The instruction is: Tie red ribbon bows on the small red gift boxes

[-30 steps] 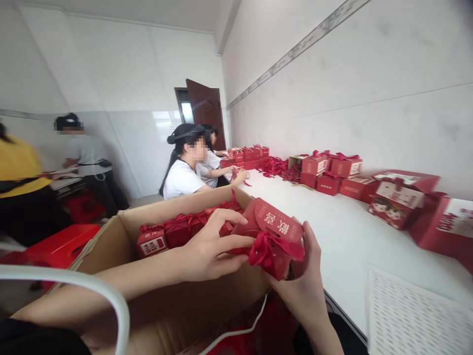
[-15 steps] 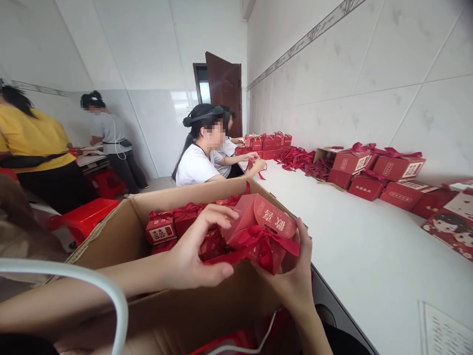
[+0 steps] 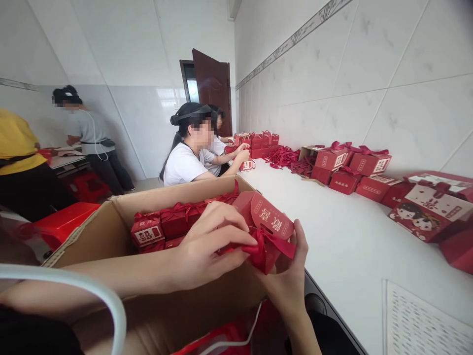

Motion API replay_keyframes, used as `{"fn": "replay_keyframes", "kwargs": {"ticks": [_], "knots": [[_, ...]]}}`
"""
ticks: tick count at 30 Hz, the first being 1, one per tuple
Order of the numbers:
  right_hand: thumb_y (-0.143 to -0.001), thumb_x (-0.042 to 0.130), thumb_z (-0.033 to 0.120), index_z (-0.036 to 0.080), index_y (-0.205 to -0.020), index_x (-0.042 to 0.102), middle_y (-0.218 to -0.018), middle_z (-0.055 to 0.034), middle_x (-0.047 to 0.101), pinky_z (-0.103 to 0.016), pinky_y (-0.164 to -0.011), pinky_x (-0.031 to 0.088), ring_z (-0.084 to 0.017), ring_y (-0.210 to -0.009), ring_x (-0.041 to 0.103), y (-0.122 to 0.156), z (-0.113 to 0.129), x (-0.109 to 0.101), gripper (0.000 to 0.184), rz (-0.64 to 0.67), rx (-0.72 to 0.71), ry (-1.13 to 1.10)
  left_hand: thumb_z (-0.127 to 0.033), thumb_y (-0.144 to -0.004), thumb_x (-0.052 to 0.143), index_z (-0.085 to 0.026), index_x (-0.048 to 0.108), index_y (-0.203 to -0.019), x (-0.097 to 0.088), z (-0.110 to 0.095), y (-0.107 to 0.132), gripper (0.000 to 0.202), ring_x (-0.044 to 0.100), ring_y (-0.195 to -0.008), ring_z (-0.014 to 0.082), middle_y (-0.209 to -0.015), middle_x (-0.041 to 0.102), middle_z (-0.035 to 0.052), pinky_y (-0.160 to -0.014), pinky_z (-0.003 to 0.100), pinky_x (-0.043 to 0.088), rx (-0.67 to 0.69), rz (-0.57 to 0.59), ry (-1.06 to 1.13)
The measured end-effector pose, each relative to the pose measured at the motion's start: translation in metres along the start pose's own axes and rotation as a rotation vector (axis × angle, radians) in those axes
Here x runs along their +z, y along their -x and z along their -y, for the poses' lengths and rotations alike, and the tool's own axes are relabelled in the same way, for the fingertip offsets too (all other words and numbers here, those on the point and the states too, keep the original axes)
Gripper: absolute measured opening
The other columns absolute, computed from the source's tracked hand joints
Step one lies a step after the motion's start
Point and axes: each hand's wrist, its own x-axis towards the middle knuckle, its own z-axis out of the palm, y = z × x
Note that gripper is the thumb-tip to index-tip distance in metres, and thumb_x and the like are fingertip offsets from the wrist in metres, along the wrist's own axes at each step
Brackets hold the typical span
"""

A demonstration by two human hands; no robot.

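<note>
A red gift box (image 3: 254, 204) with pale printed characters is tilted above the near right part of an open cardboard carton (image 3: 177, 193). My right hand (image 3: 286, 283) cradles it from below and the right, thumb underneath and fingers along its side. On the box's near face is a red satin ribbon (image 3: 281, 244) tied in a bow. My left hand (image 3: 210, 244) is closed, its thumb and forefinger pinching the ribbon beside the knot. Finished-looking red boxes (image 3: 148, 229) with ribbons lie inside the carton, partly hidden by my left hand.
Right of the carton runs a white table (image 3: 340, 246). Along the wall stand stacked red boxes (image 3: 343, 180), a larger printed box (image 3: 417, 214) and a ribbon heap (image 3: 283, 157). Co-workers sit ahead. A red stool (image 3: 66, 222) stands left; a white cable (image 3: 74, 280) crosses in front.
My left hand has gone from spread fingers to a pinch on the ribbon. The gift box stays in my right hand. The view has turned a little to the right.
</note>
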Motion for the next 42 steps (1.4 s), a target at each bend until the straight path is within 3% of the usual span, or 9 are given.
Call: {"fn": "replay_keyframes", "kwargs": {"ticks": [3,7,14,18,23,30,34,38,42], "knots": [[-0.066,0.078,0.032,0.025,-0.143,0.019,-0.143,-0.0168,0.032,-0.049,-0.096,0.045,-0.031,-0.125,0.044,0.003,0.001,-0.002,0.097,-0.007,-0.003,-0.008,-0.015,-0.078,0.064,-0.026,0.062,-0.088,0.005,-0.004,0.002,0.015,0.056,-0.076,0.0125,-0.078,0.058,-0.0018,-0.092,0.037,0.044,0.035,0.022,-0.006],[-0.066,0.079,0.034,0.025,-0.144,0.018,-0.144,-0.0174,0.030,-0.049,-0.095,0.046,-0.032,-0.125,0.043,0.007,0.005,-0.006,0.099,-0.027,0.007,0.002,-0.027,-0.076,0.069,-0.023,0.054,-0.074,0.011,-0.011,0.004,0.015,0.054,-0.063,0.0088,-0.064,0.055,-0.0082,-0.104,0.035,0.035,-0.084,0.049,0.028],[-0.065,0.079,0.036,0.026,-0.143,0.020,-0.144,-0.0168,0.031,-0.048,-0.090,0.050,-0.034,-0.124,0.045,0.009,0.004,-0.007,0.099,-0.057,-0.027,-0.006,-0.028,-0.073,0.071,-0.020,0.042,-0.061,0.013,-0.013,0.002,0.033,0.050,-0.054,0.0067,-0.055,0.051,-0.0104,-0.104,0.036,0.034,-0.146,0.053,0.080],[-0.067,0.077,0.039,0.025,-0.144,0.017,-0.141,-0.0177,0.034,-0.053,-0.095,0.044,-0.034,-0.124,0.043,0.009,-0.002,-0.007,0.099,-0.047,-0.086,0.058,-0.026,-0.072,0.071,-0.019,0.041,-0.053,0.013,-0.012,0.004,0.037,0.047,-0.049,0.0067,-0.048,0.048,-0.0107,-0.106,0.040,0.032,-0.176,0.104,0.102],[-0.069,0.076,0.042,0.025,-0.143,0.020,-0.142,-0.0167,0.033,-0.049,-0.093,0.047,-0.032,-0.124,0.044,0.008,0.003,-0.007,0.095,-0.066,-0.093,0.071,-0.030,-0.074,0.070,-0.020,0.042,-0.052,0.016,-0.010,0.006,0.037,0.046,-0.047,0.0069,-0.046,0.045,-0.0104,-0.104,0.039,0.034,-0.175,0.074,0.082],[-0.069,0.077,0.039,0.026,-0.144,0.016,-0.145,-0.0168,0.028,-0.047,-0.090,0.050,-0.032,-0.125,0.042,0.011,0.014,-0.009,0.098,-0.015,0.018,0.067,-0.027,-0.076,0.069,-0.018,0.037,-0.052,0.018,-0.005,0.010,0.041,0.046,-0.047,0.0047,-0.046,0.042,-0.0114,-0.105,0.036,0.033,-0.099,0.052,0.050],[-0.068,0.078,0.037,0.028,-0.143,0.018,-0.145,-0.0151,0.028,-0.047,-0.092,0.049,-0.032,-0.127,0.041,0.012,0.015,-0.008,0.097,-0.025,0.019,0.048,-0.029,-0.077,0.068,-0.020,0.044,-0.057,0.016,-0.002,0.012,0.033,0.051,-0.050,0.0059,-0.050,0.048,-0.0100,-0.103,0.035,0.037,-0.054,0.050,0.008],[-0.070,0.076,0.036,0.030,-0.143,0.021,-0.146,-0.0122,0.028,-0.047,-0.094,0.048,-0.031,-0.128,0.040,0.012,0.016,-0.006,0.091,-0.035,0.001,0.074,-0.024,-0.075,0.068,-0.026,0.063,-0.076,0.012,-0.002,0.011,0.005,0.057,-0.062,0.0088,-0.062,0.056,-0.0068,-0.100,0.033,0.042,0.188,-0.015,-0.205],[-0.069,0.076,0.034,0.029,-0.143,0.018,-0.144,-0.0127,0.031,-0.048,-0.093,0.048,-0.032,-0.126,0.042,0.012,0.012,-0.007,0.094,-0.020,-0.030,0.088,-0.024,-0.073,0.069,-0.032,0.069,-0.086,0.008,-0.001,0.012,0.016,0.058,-0.075,0.0117,-0.069,0.056,-0.0036,-0.098,0.032,0.044,0.283,-0.035,-0.310]]}}
